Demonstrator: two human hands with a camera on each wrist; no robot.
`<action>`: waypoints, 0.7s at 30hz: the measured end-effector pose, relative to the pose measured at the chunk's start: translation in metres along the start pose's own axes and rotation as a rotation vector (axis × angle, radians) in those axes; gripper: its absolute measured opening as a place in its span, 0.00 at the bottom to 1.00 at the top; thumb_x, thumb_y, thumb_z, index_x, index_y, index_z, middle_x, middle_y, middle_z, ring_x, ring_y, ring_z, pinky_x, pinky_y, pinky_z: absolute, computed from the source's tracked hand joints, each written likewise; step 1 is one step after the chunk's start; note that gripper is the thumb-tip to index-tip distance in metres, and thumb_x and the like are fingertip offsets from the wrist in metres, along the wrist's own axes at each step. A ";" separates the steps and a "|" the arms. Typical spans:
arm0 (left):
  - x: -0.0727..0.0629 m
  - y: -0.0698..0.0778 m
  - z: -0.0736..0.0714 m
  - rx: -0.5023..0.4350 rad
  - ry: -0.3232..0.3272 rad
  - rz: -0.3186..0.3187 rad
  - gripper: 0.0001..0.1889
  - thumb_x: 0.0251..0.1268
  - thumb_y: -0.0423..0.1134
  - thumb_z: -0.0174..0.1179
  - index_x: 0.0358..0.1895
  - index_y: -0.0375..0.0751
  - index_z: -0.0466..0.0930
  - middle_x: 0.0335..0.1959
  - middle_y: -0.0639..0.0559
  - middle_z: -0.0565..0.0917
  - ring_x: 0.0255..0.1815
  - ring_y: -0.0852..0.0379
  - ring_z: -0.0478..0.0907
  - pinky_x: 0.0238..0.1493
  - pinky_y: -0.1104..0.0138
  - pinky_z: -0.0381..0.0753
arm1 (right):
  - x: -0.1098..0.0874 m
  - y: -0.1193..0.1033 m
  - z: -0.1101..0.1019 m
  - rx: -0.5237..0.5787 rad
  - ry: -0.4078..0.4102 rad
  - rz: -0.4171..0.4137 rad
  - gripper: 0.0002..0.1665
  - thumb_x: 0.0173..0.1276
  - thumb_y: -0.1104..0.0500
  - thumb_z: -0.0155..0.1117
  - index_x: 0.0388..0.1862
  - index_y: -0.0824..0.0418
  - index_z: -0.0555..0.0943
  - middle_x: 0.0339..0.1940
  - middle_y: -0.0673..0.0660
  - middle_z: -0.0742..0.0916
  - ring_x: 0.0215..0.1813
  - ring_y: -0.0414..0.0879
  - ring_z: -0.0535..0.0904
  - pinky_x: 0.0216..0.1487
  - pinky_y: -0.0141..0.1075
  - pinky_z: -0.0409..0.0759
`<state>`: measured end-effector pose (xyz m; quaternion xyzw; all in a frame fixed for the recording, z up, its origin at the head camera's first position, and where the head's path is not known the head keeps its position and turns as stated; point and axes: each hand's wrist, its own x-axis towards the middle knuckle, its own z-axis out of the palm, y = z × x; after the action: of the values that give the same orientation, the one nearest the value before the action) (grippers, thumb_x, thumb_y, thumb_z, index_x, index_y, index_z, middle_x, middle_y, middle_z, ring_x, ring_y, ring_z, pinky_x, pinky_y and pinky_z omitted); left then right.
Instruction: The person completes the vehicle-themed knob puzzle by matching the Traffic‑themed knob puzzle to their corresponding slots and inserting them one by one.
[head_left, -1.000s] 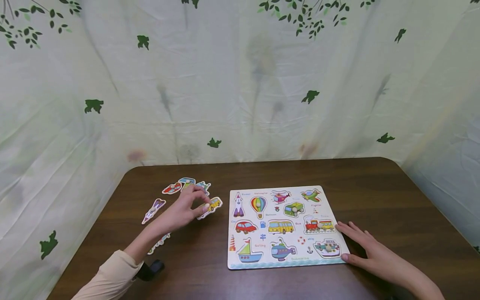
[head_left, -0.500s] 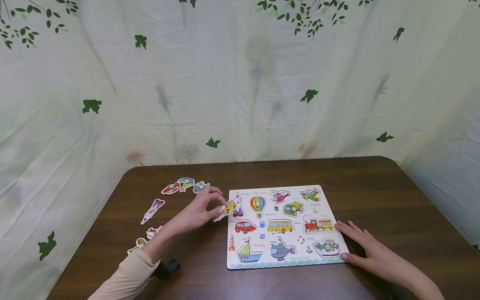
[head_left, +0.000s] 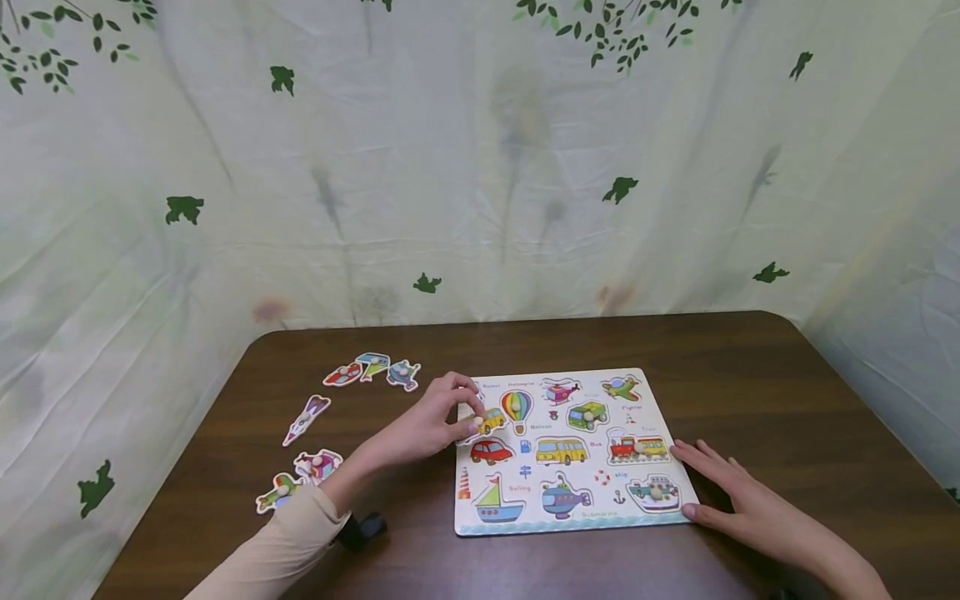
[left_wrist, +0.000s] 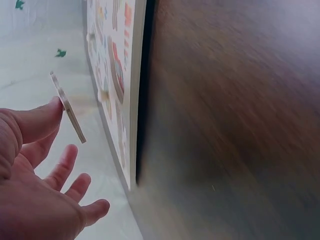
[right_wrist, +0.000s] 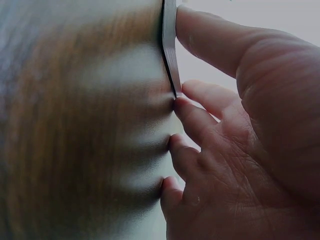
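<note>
My left hand (head_left: 431,427) pinches a yellow bus puzzle piece (head_left: 492,421) by its knob between thumb and fingers. The piece is over the upper left of the white puzzle board (head_left: 555,527), covering much of the printed rocket there. In the left wrist view the bus piece (left_wrist: 75,122) shows edge-on at the fingertips, the other fingers spread. My right hand (head_left: 757,512) rests at the board's right edge, thumb and index finger touching it. The balloon (head_left: 517,407), green truck (head_left: 587,416), train (head_left: 637,449) and ship (head_left: 654,495) pieces sit in the board.
On the table's left lie loose pieces: a red car (head_left: 343,375), a sailboat (head_left: 373,365), a submarine (head_left: 403,375), a rocket (head_left: 306,419), a helicopter (head_left: 318,465) and an airplane (head_left: 277,493). A printed curtain (head_left: 480,208) hangs behind the brown table (head_left: 750,392).
My left hand has carried the bus piece rightward from the loose pieces to over the board's upper left. My right hand has stayed at the board's edge.
</note>
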<state>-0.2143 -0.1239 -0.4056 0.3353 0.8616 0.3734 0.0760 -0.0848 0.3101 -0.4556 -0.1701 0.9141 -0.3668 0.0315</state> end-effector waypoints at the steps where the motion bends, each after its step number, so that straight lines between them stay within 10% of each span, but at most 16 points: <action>1: 0.002 0.001 0.002 0.006 -0.012 0.007 0.04 0.65 0.33 0.64 0.38 0.48 0.82 0.55 0.46 0.70 0.61 0.44 0.61 0.60 0.48 0.60 | 0.000 0.000 0.000 0.006 -0.001 0.000 0.42 0.66 0.49 0.68 0.75 0.53 0.63 0.74 0.65 0.67 0.75 0.28 0.41 0.74 0.45 0.31; 7: 0.013 0.009 0.012 0.022 -0.073 0.007 0.03 0.65 0.35 0.64 0.38 0.49 0.82 0.53 0.52 0.69 0.61 0.47 0.60 0.59 0.51 0.62 | 0.002 -0.002 0.000 0.019 -0.009 0.002 0.42 0.65 0.50 0.69 0.75 0.54 0.64 0.74 0.66 0.67 0.79 0.52 0.45 0.68 0.68 0.38; 14: 0.026 0.019 0.023 0.043 -0.100 0.029 0.03 0.66 0.36 0.64 0.39 0.50 0.82 0.53 0.52 0.70 0.58 0.50 0.63 0.55 0.55 0.67 | 0.002 -0.003 0.000 -0.024 0.000 0.005 0.42 0.65 0.47 0.69 0.75 0.52 0.64 0.73 0.64 0.68 0.77 0.65 0.50 0.73 0.34 0.32; 21: 0.043 0.029 0.035 0.076 -0.148 0.022 0.03 0.65 0.37 0.64 0.38 0.52 0.83 0.53 0.54 0.70 0.59 0.51 0.62 0.58 0.55 0.64 | 0.003 -0.004 -0.003 0.010 -0.018 0.029 0.43 0.64 0.49 0.70 0.75 0.54 0.65 0.74 0.66 0.67 0.74 0.73 0.49 0.65 0.71 0.41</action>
<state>-0.2188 -0.0618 -0.4049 0.3741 0.8634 0.3156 0.1225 -0.0869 0.3087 -0.4506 -0.1601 0.9142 -0.3693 0.0460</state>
